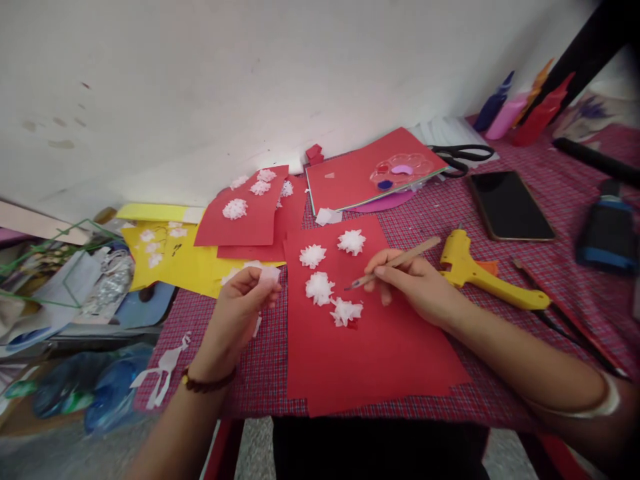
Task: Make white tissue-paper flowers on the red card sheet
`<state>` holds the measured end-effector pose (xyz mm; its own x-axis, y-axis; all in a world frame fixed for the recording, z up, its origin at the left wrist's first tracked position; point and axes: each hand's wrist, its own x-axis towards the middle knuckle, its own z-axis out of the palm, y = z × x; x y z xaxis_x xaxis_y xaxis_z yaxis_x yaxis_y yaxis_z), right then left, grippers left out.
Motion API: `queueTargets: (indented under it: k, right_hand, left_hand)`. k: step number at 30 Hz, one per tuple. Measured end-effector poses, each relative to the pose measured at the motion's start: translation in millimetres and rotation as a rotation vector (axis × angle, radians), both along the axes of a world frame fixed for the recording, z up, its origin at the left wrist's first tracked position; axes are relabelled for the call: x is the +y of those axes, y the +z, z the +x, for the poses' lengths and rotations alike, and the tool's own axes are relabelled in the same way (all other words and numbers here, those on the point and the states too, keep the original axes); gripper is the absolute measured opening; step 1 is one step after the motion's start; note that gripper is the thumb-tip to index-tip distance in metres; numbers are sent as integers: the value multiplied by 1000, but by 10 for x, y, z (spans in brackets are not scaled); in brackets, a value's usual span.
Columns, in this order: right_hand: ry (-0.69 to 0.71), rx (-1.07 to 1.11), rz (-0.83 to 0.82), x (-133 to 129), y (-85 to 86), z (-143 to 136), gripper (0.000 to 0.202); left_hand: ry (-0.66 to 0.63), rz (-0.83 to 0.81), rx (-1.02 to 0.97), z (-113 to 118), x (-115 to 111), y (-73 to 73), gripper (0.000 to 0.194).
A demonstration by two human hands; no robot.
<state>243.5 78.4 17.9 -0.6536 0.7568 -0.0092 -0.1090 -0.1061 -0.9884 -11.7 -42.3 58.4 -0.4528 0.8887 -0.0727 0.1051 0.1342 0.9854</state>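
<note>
My left hand (pixel 245 303) pinches a small piece of white tissue paper (pixel 270 273) left of the red paper sheets (pixel 375 360). In my right hand (pixel 407 283) is a pencil (pixel 413 252), its tip pointing down and left over the red sheet, close to the paper flowers. Several ruffled white paper flowers sit on that sheet, among them one at its top (pixel 351 242) and a lower one (pixel 346 311) with a dark red mark beside it. Beyond my left hand, more white flowers (pixel 235 209) lie on another red card (pixel 210 233).
A yellow glue gun (pixel 465 270), a phone (pixel 511 205) and black-handled scissors (pixel 463 157) lie to the right. Paint bottles (pixel 505 117) stand at the back right. A clear palette (pixel 403 170) rests on a red-covered pad. Yellow paper (pixel 175 267) and a white paper scrap (pixel 165 370) lie left.
</note>
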Motion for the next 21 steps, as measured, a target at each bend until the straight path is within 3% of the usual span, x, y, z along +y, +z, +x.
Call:
queueTargets:
  k: [2, 8, 12, 21]
  right_hand:
    - [27, 52, 50, -34, 23, 22, 15]
    - [49, 23, 163, -97, 65, 59, 15]
    - [-1, 24, 245, -122, 84, 42, 15]
    - [-56, 47, 502, -211, 152, -10, 17]
  left_hand:
    - [-38, -18, -178, 184, 65, 1, 17]
    - [-155, 19, -281, 603, 361, -135, 18]
    - [-145, 57, -334, 639, 459, -194, 19]
    - [-93, 42, -464, 628, 370, -228, 27]
